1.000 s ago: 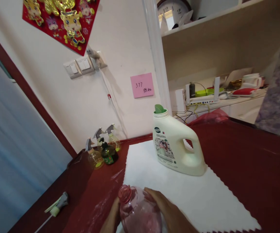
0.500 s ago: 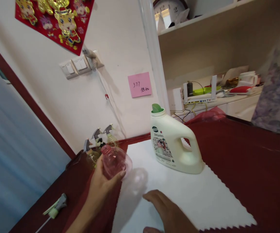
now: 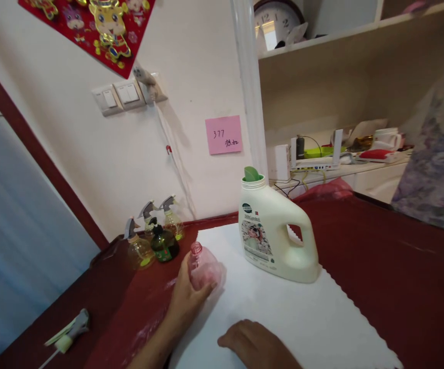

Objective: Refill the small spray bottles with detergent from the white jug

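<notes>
A pink see-through plastic bottle (image 3: pixel 205 269) sits in the person's left hand (image 3: pixel 187 302), just above the left edge of a white cloth (image 3: pixel 302 318) with a zigzag hem. Its neck tilts up toward 11 o'clock. The fingers and thumb wrap closely around its body, a firm closed hold, though I can't tell whether the bottle touches the cloth. The right hand (image 3: pixel 255 343) lies on the cloth at about 4 o'clock from the bottle, open with fingers lightly curled, holding nothing.

At 3 o'clock, just beside the bottle, a big cream laundry detergent jug (image 3: pixel 271 238) with a green cap (image 3: pixel 251 174) stands on the cloth, blocking the way toward the right. At 10 o'clock, close by, a small dark bottle (image 3: pixel 164 245) stands among three spray bottles (image 3: pixel 139 248) at the wall. At 8 o'clock, a loose trigger sprayer head (image 3: pixel 68 330) lies on the dark red table cover (image 3: pixel 379 241). At 12 o'clock, a pink sticky note (image 3: pixel 224 134) sits on the wall. Further off at 1 o'clock, a white router (image 3: pixel 314 154) stands on a counter below a clock (image 3: pixel 278 23), and floral fabric (image 3: pixel 433 164) hangs in from the right edge.
</notes>
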### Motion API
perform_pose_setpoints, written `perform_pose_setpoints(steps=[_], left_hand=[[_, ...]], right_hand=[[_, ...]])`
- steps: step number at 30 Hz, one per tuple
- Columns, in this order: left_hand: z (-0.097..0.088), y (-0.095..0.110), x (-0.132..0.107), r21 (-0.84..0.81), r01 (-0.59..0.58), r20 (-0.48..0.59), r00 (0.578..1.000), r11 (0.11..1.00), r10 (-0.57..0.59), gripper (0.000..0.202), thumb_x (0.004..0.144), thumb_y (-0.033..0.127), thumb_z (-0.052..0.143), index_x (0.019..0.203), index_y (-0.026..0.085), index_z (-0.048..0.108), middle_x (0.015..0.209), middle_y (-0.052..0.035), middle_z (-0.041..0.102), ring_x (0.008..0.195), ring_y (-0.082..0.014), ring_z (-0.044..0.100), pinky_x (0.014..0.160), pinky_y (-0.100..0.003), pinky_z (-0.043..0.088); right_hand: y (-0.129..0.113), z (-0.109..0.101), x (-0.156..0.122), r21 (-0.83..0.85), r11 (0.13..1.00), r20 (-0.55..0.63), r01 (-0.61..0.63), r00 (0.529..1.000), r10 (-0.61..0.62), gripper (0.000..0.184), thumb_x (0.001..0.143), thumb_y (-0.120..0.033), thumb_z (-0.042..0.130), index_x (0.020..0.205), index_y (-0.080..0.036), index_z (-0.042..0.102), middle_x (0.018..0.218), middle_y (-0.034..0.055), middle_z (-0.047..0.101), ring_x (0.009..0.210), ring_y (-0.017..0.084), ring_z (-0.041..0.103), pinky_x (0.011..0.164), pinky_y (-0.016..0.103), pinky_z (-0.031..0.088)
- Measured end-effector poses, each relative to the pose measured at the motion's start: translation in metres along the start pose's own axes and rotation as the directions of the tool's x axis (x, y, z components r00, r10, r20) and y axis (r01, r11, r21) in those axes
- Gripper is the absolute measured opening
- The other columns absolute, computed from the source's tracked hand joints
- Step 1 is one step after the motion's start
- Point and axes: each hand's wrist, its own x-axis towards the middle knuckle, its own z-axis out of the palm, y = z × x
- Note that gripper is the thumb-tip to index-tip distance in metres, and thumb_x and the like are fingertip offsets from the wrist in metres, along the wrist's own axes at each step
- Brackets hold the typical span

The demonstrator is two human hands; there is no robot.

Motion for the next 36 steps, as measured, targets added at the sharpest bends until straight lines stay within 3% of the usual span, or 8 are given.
perform_pose_setpoints(steps=[7, 12, 15, 17, 18, 22, 27, 36], left_hand=[[-0.003, 0.003, 0.000, 0.059, -0.038, 0.020, 0.999, 0.998, 0.037, 0.089, 0.073, 0.034, 0.074, 0.150, 0.014, 0.035, 0.150, -0.0213, 0.051, 0.137, -0.0391, 0.051, 0.113, -0.052, 0.039], [-0.008, 0.010, -0.004, 0.087, -0.020, 0.007, 1.000, 0.996, 0.019, 0.082, 0.070, 0.033, 0.076, 0.144, 0.017, 0.045, 0.142, -0.0202, 0.060, 0.130, -0.0419, 0.055, 0.108, -0.056, 0.039], [-0.008, 0.014, -0.004, 0.141, 0.006, 0.014, 1.000, 0.990, -0.008, 0.081, 0.071, 0.034, 0.073, 0.144, 0.020, 0.043, 0.145, -0.0181, 0.058, 0.130, -0.0406, 0.055, 0.108, -0.053, 0.039], [-0.009, 0.018, -0.004, 0.218, 0.042, 0.050, 0.997, 0.975, -0.054, 0.083, 0.073, 0.035, 0.070, 0.147, 0.020, 0.037, 0.150, -0.0157, 0.054, 0.132, -0.0375, 0.054, 0.109, -0.049, 0.039], [-0.009, 0.021, -0.004, 0.264, 0.057, 0.073, 0.994, 0.963, -0.079, 0.084, 0.073, 0.035, 0.068, 0.148, 0.019, 0.035, 0.153, -0.0148, 0.052, 0.133, -0.0359, 0.054, 0.110, -0.047, 0.038], [-0.011, 0.028, -0.004, 0.345, 0.066, 0.119, 0.986, 0.936, -0.113, 0.085, 0.076, 0.035, 0.064, 0.150, 0.016, 0.029, 0.157, -0.0149, 0.047, 0.137, -0.0344, 0.050, 0.111, -0.046, 0.036], [-0.012, 0.028, -0.004, 0.353, 0.054, 0.125, 0.987, 0.934, -0.104, 0.085, 0.074, 0.036, 0.064, 0.150, 0.018, 0.028, 0.157, -0.0145, 0.047, 0.138, -0.0338, 0.050, 0.111, -0.046, 0.036], [-0.011, 0.025, -0.006, 0.347, 0.045, 0.141, 0.985, 0.937, -0.099, 0.086, 0.073, 0.035, 0.064, 0.149, 0.019, 0.028, 0.158, -0.0158, 0.045, 0.141, -0.0304, 0.047, 0.112, -0.045, 0.032]], right_hand=[[-0.014, -0.022, 0.013, -0.119, 0.988, -0.204, 0.096, 0.972, -0.119, 0.035, 0.103, -0.052, 0.041, 0.104, -0.024, 0.062, 0.070, 0.0030, 0.068, 0.057, 0.020, 0.062, 0.052, 0.032, 0.047], [-0.017, -0.085, 0.031, -0.174, 0.980, -0.373, -0.101, 0.927, 0.029, 0.026, 0.097, -0.024, 0.056, 0.122, -0.031, 0.058, 0.103, 0.0059, 0.068, 0.097, 0.024, 0.064, 0.087, 0.041, 0.051], [-0.003, -0.132, 0.045, -0.190, 0.894, -0.611, -0.405, 0.762, 0.215, 0.032, 0.092, -0.042, 0.063, 0.119, -0.025, 0.061, 0.128, 0.0121, 0.059, 0.124, 0.032, 0.053, 0.106, 0.051, 0.041], [0.013, -0.155, 0.052, -0.031, 0.834, -0.736, -0.551, 0.578, 0.354, 0.062, 0.078, -0.059, 0.070, 0.125, -0.020, 0.059, 0.140, 0.0143, 0.052, 0.136, 0.036, 0.044, 0.117, 0.054, 0.031], [0.022, -0.163, 0.055, 0.016, 0.814, -0.725, -0.581, 0.554, 0.409, 0.076, 0.073, -0.064, 0.071, 0.132, -0.017, 0.055, 0.144, 0.0172, 0.049, 0.139, 0.039, 0.040, 0.118, 0.057, 0.028], [0.052, -0.180, 0.063, 0.148, 0.771, -0.530, -0.619, 0.609, 0.590, 0.075, 0.072, -0.067, 0.070, 0.127, -0.017, 0.060, 0.127, 0.0152, 0.067, 0.116, 0.036, 0.064, 0.099, 0.050, 0.050], [0.065, -0.182, 0.076, 0.204, 0.761, -0.467, -0.616, 0.622, 0.628, 0.069, 0.070, -0.066, 0.072, 0.119, -0.018, 0.065, 0.108, 0.0089, 0.074, 0.095, 0.029, 0.069, 0.084, 0.039, 0.056], [0.052, -0.164, 0.095, 0.193, 0.761, -0.641, -0.619, 0.508, 0.576, 0.072, 0.065, -0.069, 0.074, 0.112, -0.015, 0.065, 0.106, 0.0106, 0.070, 0.088, 0.028, 0.066, 0.071, 0.036, 0.052]])
